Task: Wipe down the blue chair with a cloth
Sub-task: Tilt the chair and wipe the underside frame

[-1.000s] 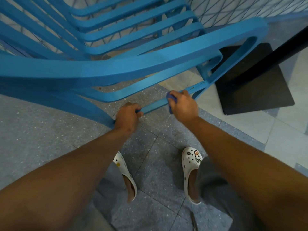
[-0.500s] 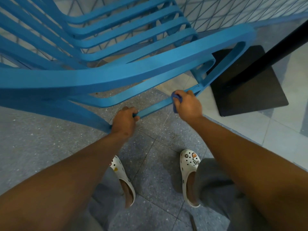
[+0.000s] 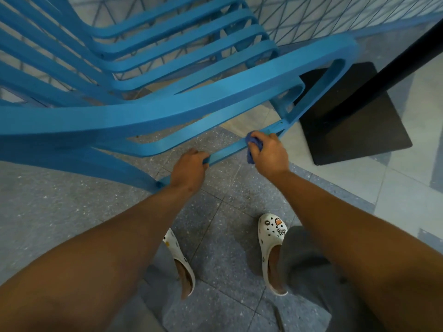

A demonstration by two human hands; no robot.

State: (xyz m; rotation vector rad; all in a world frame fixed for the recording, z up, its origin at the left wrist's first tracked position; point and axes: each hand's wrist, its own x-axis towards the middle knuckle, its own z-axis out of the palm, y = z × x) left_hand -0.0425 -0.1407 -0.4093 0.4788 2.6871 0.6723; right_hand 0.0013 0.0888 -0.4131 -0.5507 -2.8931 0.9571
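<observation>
The blue slatted chair (image 3: 153, 111) fills the upper left of the head view, its armrest running across the middle. A low side rail (image 3: 230, 150) runs between the legs near the floor. My left hand (image 3: 189, 170) grips this rail at its nearer, lower end. My right hand (image 3: 269, 153) holds a small blue cloth (image 3: 254, 142) bunched in its fingers and presses it on the same rail, close to the front leg. Most of the cloth is hidden under the hand.
A black square table base (image 3: 354, 121) with a black post (image 3: 393, 61) stands right of the chair. A blue wire mesh fence (image 3: 323, 13) runs behind. My feet in white clogs (image 3: 272, 250) stand on the grey speckled floor.
My right hand with the cloth has slid a little along the rail toward the chair's front leg. My left hand keeps its grip on the rail. The view shifted slightly.
</observation>
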